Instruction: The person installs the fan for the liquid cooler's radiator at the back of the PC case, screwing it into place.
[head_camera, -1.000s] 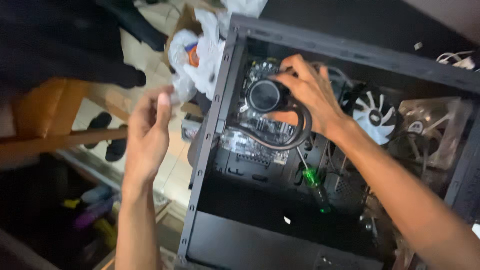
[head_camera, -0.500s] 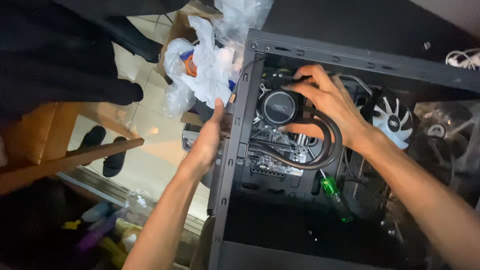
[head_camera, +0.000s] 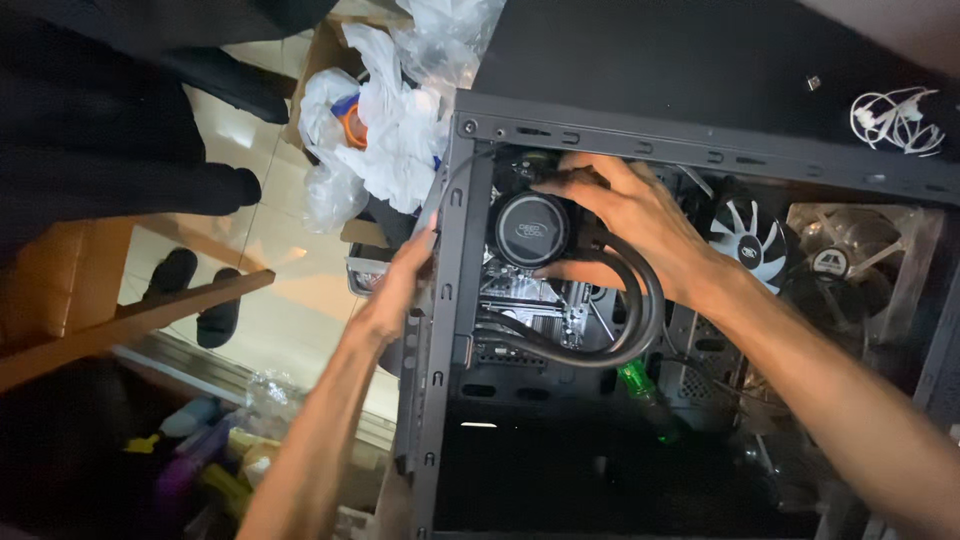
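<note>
The case, a black steel box lying open side up, is the landmark. Nearest, at its left wall, the left hand reaches round the outside edge, seemingly to steady the frame; its fingers are hidden behind the wall, so whether they close on anything cannot be told. Just inside that wall, near the case's top rail, sits the pump, a round, glossy black puck with a ringed face, placed over the board, whose silvery, ribbed parts show below it. The right hand lies on the pump's right side, thumb under and fingers spread loosely over the top, cradling it in a wide grip rather than pinching, as if keeping it seated. Two thick, matte rubber hoses leave the pump and curve in one smooth loop below the hand, too stiff to bend sharply. Under the loop a green, translucent screwdriver rests on the case floor. Further right in the case stand a white-bladed fan and a clear one. Beyond the case's left wall, crumpled white plastic bags lie in a cardboard box.
</note>
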